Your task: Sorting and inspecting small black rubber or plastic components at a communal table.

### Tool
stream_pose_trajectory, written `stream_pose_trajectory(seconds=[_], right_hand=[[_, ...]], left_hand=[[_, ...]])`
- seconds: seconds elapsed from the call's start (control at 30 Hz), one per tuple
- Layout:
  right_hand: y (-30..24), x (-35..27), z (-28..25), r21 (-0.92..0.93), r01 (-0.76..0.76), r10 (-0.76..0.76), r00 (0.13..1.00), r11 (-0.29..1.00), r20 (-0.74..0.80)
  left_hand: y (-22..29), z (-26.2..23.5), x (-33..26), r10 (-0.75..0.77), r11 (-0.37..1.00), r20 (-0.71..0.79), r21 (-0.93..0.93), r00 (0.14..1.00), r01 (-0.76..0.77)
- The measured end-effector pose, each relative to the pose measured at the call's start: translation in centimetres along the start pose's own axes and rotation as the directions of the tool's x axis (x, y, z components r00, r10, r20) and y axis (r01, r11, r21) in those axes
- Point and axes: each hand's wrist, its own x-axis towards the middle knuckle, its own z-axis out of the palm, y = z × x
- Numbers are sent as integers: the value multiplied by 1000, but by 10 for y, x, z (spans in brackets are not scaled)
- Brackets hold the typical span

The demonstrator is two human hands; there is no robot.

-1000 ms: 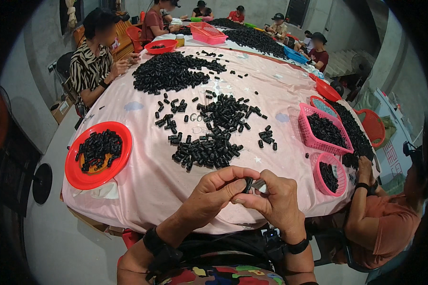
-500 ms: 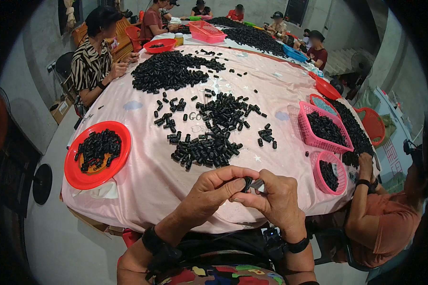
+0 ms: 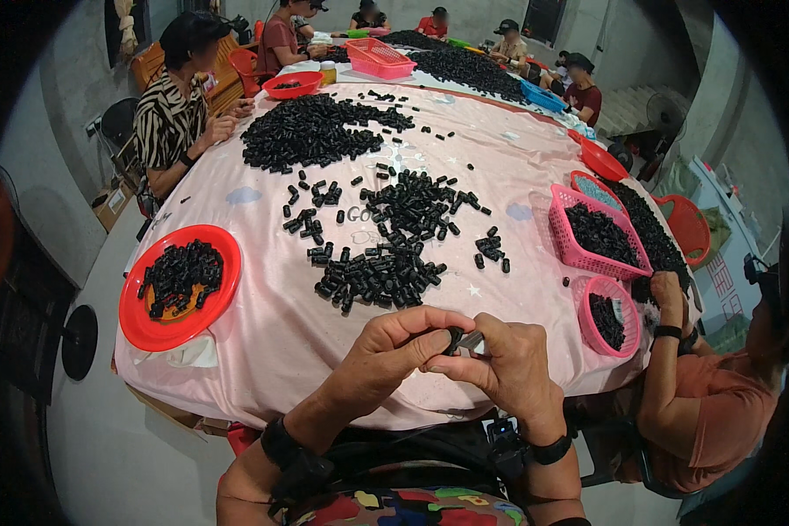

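Close to the table's front edge, my left hand (image 3: 390, 352) pinches a small black cylindrical plastic part (image 3: 453, 340) between thumb and fingers. My right hand (image 3: 515, 364) grips a short, flat silver metal tool (image 3: 473, 342), whose exact kind is mostly covered by my fingers. The tool's end meets the black part, or lies right against it; I cannot tell which. Just beyond my hands spreads a loose pile of similar black parts (image 3: 381, 276).
A red plate (image 3: 228, 302) with black parts sits at left. Pink baskets (image 3: 579, 254) of parts stand at right, near a co-worker in an orange shirt (image 3: 732, 408). A bigger black heap (image 3: 307, 131) lies farther back, beside a person in a striped shirt (image 3: 162, 118).
My hands keep nearly the same place and grip. The metal tool has turned slightly, showing more of its flat side.
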Motion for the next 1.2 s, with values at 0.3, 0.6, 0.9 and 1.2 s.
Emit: stream_pose_trajectory(seconds=[0.3,0.6,0.9,1.2], right_hand=[[-4,0,2,2,13,-13,1000,1000,11],[-2,0,-5,33,-25,26,1000,999,-16],[0,-1,-2,-37,-1,0,1000,999,-15],[2,-2,0,-51,2,-3,1000,999,-11]], left_hand=[[2,-1,1,0,1000,-4,-20,1000,0],[0,0,-1,-45,997,23,-68,999,46],[1,0,0,-43,998,16,-54,999,44],[-1,1,2,8,1000,1,-13,1000,-8]])
